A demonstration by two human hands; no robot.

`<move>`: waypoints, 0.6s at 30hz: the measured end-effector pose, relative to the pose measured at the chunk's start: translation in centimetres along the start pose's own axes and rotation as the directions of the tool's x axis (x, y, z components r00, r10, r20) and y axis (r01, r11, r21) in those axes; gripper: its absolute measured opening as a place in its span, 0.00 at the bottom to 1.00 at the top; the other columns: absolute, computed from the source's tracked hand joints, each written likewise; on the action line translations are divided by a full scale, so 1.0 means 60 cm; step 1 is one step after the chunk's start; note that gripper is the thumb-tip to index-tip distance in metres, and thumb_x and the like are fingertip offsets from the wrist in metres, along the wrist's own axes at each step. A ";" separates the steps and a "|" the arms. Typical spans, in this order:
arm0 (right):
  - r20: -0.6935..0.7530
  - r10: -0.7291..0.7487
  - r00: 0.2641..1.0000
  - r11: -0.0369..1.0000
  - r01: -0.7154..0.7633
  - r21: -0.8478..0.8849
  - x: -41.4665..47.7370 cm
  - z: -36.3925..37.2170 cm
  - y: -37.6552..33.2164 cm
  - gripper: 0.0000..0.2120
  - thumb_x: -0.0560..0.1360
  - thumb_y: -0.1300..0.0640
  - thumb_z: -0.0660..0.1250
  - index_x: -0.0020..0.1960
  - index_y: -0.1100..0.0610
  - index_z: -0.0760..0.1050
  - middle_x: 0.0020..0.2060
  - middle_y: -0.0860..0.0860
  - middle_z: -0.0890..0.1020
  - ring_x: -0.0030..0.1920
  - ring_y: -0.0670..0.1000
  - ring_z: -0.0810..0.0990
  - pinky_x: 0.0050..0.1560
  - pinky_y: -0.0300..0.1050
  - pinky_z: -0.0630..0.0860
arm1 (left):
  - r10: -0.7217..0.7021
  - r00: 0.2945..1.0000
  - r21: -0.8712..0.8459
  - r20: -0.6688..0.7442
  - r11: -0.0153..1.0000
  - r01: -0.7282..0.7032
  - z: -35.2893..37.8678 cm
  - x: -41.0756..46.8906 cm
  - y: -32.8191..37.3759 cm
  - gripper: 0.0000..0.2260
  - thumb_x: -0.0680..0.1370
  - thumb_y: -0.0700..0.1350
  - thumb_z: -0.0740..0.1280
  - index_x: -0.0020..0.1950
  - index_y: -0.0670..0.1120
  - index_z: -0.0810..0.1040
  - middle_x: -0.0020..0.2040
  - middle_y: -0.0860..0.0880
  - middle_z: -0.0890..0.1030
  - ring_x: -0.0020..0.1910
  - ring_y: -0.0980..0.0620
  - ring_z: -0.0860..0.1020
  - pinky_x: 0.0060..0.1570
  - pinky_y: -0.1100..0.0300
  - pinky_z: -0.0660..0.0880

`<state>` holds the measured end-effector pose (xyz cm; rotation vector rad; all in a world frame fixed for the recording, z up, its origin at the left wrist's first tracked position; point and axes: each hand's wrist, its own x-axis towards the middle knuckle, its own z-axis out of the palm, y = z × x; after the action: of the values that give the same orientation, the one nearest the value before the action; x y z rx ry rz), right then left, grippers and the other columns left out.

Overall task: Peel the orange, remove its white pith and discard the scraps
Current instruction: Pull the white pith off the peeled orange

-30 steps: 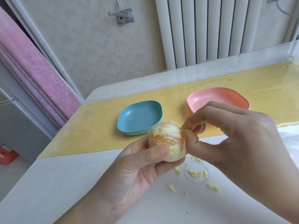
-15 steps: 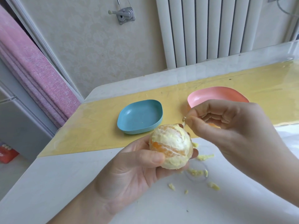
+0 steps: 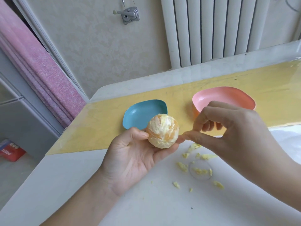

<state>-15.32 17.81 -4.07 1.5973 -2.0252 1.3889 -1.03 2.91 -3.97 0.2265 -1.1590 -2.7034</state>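
The peeled, pith-streaked orange (image 3: 162,130), grasped by the left grip (image 3: 133,157), is best turned gently; the right grip (image 3: 231,132) cannot be judged.

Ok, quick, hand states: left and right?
Left hand: holds the orange between thumb and fingers.
Right hand: fingers curled, thumb tip by the orange; cannot tell if it pinches pith.

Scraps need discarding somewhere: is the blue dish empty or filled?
Empty, as far as visible: the blue dish shows a bare inside; pith scraps lie on the white table.
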 end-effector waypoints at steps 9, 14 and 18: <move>0.016 -0.118 0.993 0.993 0.118 -0.023 -0.007 0.005 0.005 0.11 0.75 0.59 0.63 0.53 0.51 0.83 0.37 0.43 0.83 0.36 0.46 0.79 0.36 0.32 0.70 | 0.000 1.000 -0.027 0.025 1.000 0.001 -0.001 0.001 -0.003 0.24 0.66 0.34 0.66 0.62 0.31 0.74 0.60 0.33 0.76 0.62 0.30 0.74 0.59 0.47 0.75; 0.022 -0.150 0.988 0.987 0.151 -0.051 -0.005 0.005 0.008 0.12 0.76 0.50 0.62 0.50 0.49 0.84 0.45 0.45 0.82 0.44 0.47 0.78 0.44 0.30 0.65 | 0.021 1.000 0.025 0.010 0.999 -0.022 -0.004 0.003 -0.003 0.29 0.64 0.35 0.67 0.66 0.34 0.72 0.61 0.35 0.77 0.62 0.34 0.75 0.60 0.48 0.75; -0.010 -0.158 0.987 0.985 0.157 -0.067 -0.006 0.004 0.005 0.08 0.74 0.48 0.68 0.47 0.48 0.84 0.44 0.46 0.81 0.40 0.47 0.77 0.41 0.27 0.65 | 0.044 0.999 0.046 0.011 0.998 -0.044 -0.005 0.004 -0.004 0.30 0.62 0.35 0.68 0.65 0.36 0.75 0.60 0.38 0.78 0.57 0.40 0.79 0.59 0.50 0.75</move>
<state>-15.35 17.85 -4.64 1.6730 -1.8707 1.2602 -1.25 2.80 -4.37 0.1922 -1.2159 -2.6450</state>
